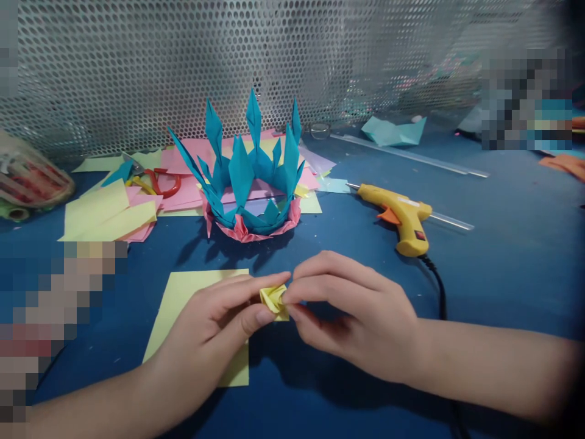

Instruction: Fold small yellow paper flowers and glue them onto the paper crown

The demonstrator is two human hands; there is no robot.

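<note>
A small folded piece of yellow paper [273, 299], twisted like a little rosette, is held between both hands above the table. My left hand [219, 326] pinches it between thumb and fingers from the left. From the right, my right hand [351, 314] grips its edge with closed fingertips, which hide part of it. Under my left hand lies a flat sheet of pale yellow paper [178, 299]. Beyond the hands stands a blue folded-paper crown [242, 171] with tall points and a pink crumpled-paper trim [242, 230] around its base.
A yellow glue gun [397, 210] lies at right, its black cord [441, 289] running toward me. Clear glue sticks [411, 157] and a pale blue folded paper [395, 131] are behind it. Red-handled scissors [167, 183] rest on paper scraps [98, 210]. A perforated metal panel [150, 67] borders the back.
</note>
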